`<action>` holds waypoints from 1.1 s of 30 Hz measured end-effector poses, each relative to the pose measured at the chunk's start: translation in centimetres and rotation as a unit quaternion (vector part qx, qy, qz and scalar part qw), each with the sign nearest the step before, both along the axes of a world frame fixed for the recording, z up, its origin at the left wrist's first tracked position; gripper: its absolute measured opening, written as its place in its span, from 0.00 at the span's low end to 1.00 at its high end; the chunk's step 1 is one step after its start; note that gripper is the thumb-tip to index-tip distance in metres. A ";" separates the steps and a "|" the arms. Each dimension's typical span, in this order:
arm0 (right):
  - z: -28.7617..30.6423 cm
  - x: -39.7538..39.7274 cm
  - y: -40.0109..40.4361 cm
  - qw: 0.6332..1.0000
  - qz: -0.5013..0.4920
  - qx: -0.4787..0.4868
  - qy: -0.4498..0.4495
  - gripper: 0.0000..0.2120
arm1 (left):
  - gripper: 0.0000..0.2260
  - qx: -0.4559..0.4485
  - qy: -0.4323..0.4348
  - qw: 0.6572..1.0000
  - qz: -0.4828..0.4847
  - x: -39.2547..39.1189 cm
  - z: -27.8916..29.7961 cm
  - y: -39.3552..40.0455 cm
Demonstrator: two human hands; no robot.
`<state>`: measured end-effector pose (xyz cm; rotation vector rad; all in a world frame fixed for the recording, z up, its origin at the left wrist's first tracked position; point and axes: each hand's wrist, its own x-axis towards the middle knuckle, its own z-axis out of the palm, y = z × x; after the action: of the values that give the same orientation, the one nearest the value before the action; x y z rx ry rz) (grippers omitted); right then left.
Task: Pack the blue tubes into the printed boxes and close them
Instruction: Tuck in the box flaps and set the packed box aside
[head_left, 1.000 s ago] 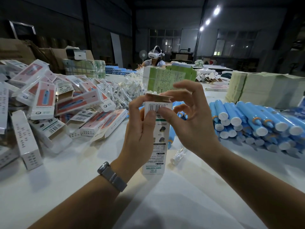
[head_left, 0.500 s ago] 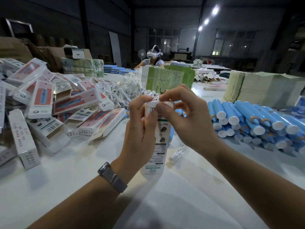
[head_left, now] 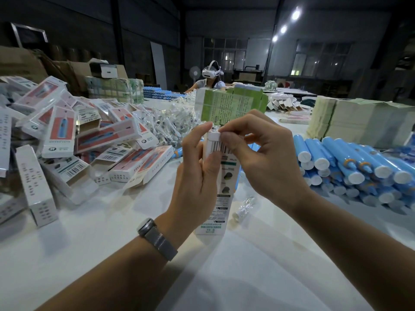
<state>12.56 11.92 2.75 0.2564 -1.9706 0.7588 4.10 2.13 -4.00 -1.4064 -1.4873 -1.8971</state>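
Observation:
A tall white printed box stands upright on the white table, barcode side toward me. My left hand grips its upper part, thumb across the front. My right hand pinches the box's top end, thumb on the barcode and fingers curled over the top edge, where the flap is folded down. Whatever is inside the box is hidden. A pile of blue tubes with white caps lies at the right. Several printed boxes, some with open ends, are heaped at the left.
A small clear wrapped item lies on the table just right of the box. Clear-bagged parts and green flat cartons sit behind my hands. Stacks of pale sheets stand at the back right. A person with a headset sits far across.
The top flap, raised a second ago, has been folded down onto the box. My right-hand fingers came down over the top edge. The box stays upright in my left hand.

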 end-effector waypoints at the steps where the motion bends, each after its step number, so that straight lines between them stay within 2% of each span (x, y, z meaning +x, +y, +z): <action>1: 0.1 0.0 0.0 1.000 -0.002 -0.003 -0.001 0.03 | 0.16 -0.002 0.002 1.000 -0.004 0.0 0.0 0.0; 14: 1.4 0.5 0.5 0.994 -0.057 0.090 -0.009 0.03 | 0.17 -0.012 0.020 1.000 -0.006 -0.5 -0.2 0.0; 27: 1.5 0.4 1.3 0.997 0.036 0.043 -0.062 0.05 | 0.08 0.021 0.022 0.999 -0.013 -0.3 0.1 -0.1; 33: 0.7 0.2 1.6 0.994 0.078 -0.053 -0.048 0.08 | 0.10 0.009 0.022 1.000 0.005 -0.1 0.5 -0.3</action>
<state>12.80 13.50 3.47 0.3194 -2.0098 0.9897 3.98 1.88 -3.52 -1.4209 -1.4493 -1.8563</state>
